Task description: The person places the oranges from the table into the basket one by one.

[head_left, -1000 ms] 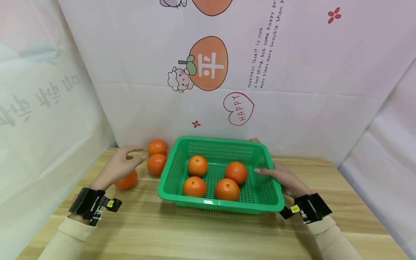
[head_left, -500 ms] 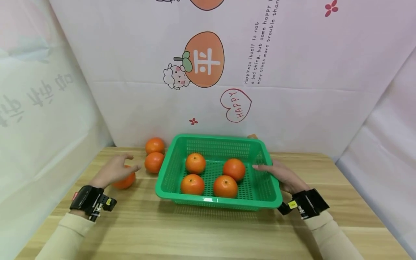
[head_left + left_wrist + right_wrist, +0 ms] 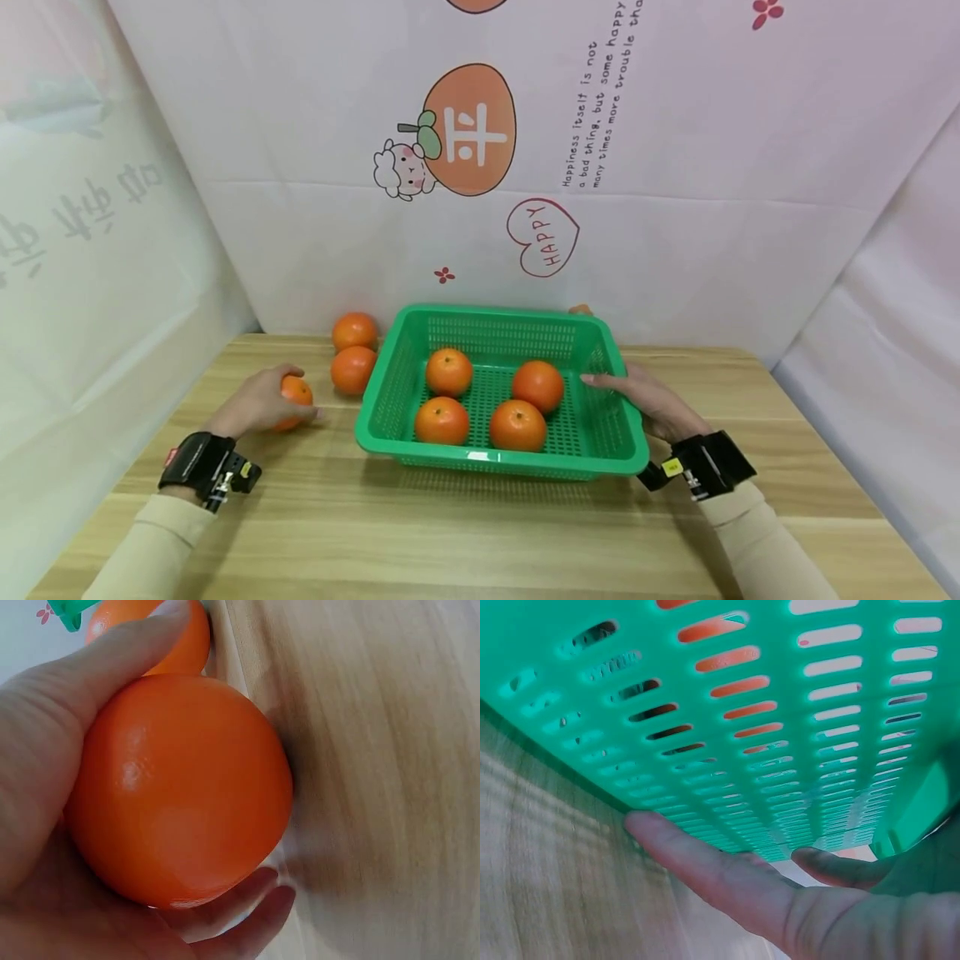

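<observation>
In the head view my left hand is around an orange on the table's left side. The left wrist view shows its thumb over the top of the orange and fingertips curled at the lower side. My right hand holds the right side of a green plastic basket, thumb inside the rim and fingers outside. In the right wrist view those fingers lie against the slotted wall, partly hidden. Several oranges sit in the basket, one of them at the front left.
Two more oranges stand left of the basket, a nearer one and a farther one by the back wall. A printed white cloth rises behind the wooden table, with white sheets at both sides.
My left hand has moved from beside the two back oranges toward me and down around the leftmost orange. The right hand stays on the basket, and the head view has shifted slightly.
</observation>
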